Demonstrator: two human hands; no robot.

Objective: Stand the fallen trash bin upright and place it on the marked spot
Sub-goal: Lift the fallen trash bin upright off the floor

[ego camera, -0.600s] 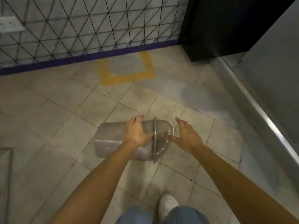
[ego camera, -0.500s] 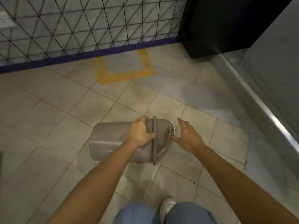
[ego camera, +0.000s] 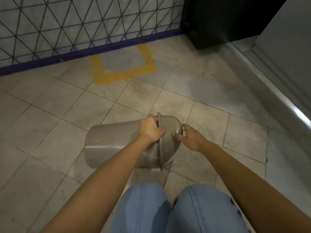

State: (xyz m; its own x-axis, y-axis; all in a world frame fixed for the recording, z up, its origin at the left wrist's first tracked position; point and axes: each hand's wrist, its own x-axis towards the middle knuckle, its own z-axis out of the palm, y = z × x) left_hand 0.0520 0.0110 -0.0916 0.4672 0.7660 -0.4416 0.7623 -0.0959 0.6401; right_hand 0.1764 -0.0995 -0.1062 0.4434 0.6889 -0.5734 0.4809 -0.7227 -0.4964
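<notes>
Gripping the fallen trash bin (ego camera: 114, 143) at its rim, left hand (ego camera: 149, 130) clamped, right hand (ego camera: 191, 140) open against the lid (barely touching), I next tip it upright toward the marked spot (ego camera: 124, 74) at twelve o'clock.

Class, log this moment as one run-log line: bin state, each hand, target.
trash bin: on its side | left hand: grip on rim | right hand: touching lid end | marked spot: unoccupied

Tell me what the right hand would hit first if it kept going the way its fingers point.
The right hand points left, toward the bin's domed lid. Its fingertips already look to be touching it, so the lid comes first, though exact contact is hard to judge from this angle.
</notes>
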